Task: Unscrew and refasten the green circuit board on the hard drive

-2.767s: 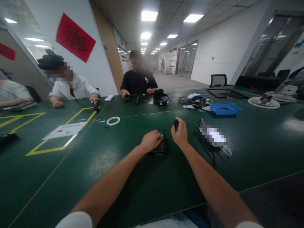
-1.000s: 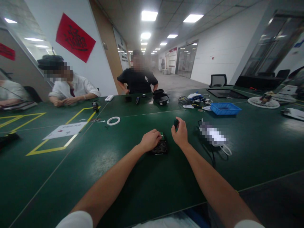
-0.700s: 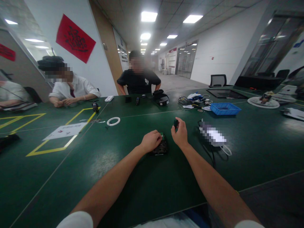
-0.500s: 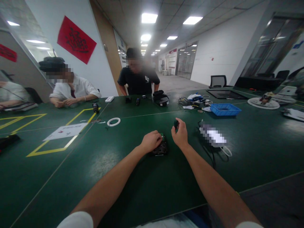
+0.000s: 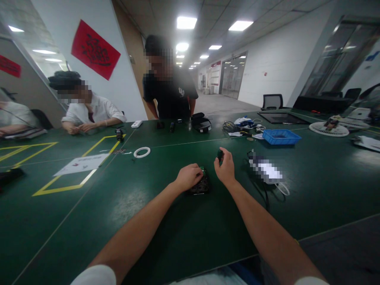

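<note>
A small black device with a green circuit-board-like patch near its far edge lies flat on the green table. Over its left part is my left hand, fingers curled together at the green patch; what they pinch, if anything, is hidden. To the right of the device and raised above the table, my right hand holds a small dark piece between thumb and fingers. The piece is too small to name.
A glowing phone-like screen with cables lies to my right, with a blue tray behind it. A white ring and a paper sheet lie left. Across the table stands a person in black; others sit left.
The person across the table has risen higher and shifted slightly left. My two hands, the device and the small dark piece look the same as before.
</note>
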A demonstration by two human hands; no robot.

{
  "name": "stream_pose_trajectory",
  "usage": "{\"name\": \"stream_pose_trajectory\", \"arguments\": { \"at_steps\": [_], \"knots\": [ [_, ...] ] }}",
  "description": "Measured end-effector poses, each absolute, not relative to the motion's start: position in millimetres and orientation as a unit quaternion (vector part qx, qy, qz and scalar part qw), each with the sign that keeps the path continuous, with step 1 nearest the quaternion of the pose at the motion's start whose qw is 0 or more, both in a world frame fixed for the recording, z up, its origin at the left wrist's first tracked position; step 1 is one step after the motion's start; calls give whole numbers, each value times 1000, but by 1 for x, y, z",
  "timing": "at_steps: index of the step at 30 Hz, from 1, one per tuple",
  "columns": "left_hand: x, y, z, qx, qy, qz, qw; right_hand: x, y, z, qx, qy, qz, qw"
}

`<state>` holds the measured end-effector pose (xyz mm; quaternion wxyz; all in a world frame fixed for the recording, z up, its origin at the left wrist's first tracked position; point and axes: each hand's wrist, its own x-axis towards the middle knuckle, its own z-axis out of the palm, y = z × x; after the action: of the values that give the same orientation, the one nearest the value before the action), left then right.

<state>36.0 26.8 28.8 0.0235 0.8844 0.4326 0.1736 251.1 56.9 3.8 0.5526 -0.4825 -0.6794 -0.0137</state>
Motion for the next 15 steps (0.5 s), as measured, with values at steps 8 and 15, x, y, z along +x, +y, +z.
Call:
{"name": "stream_pose_trajectory", "arguments": {
  "at_steps": [8, 15],
  "knots": [
    [36, 25, 32, 885, 435, 162, 26, 250, 56, 5, -487, -677, -12, 552],
    [34, 30, 30, 878, 438, 184, 54, 251, 55, 5, -488, -677, -9, 551]
  ]
}}
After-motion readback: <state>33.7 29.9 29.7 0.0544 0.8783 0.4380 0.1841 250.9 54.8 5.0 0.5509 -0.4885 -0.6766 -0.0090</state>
